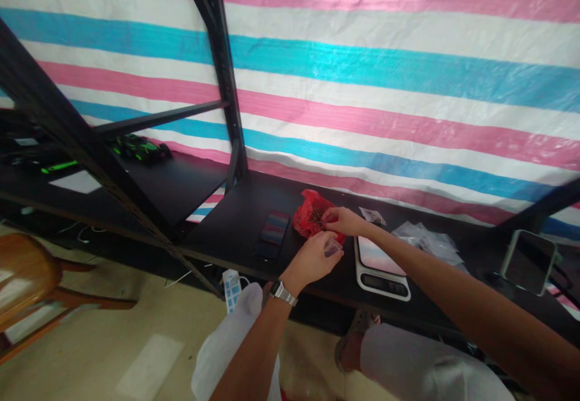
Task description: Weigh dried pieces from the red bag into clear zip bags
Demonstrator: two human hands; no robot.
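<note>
At right hand [345, 221] | just beyond left hand [316, 256] | red plastic bag [302, 221]

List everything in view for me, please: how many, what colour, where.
Striped sheet: 1, pink, white, blue, behind
Metal frame: 1, black, around shelves
Shelves: 2, black, centre and left
Red bag: 1, red, centre shelf
Small pieces: uncountable, brown, in red bag
Scale: 1, white, right of red bag
Clear bags: several, transparent, right of scale
Flat phone-like device: 1, dark, left of red bag
Upright phone-like device: 1, dark, pale rim, far right
Toy car: 1, black-green, left shelf
Paper: 1, white, left shelf
Wooden seat: 1, brown, floor, left
Power strip: 1, white-blue, below shelf edge
Watch: 1, silver, left wrist
Left hand: 1, bare, holding clear packet
Right hand: 1, bare, at red bag
</note>
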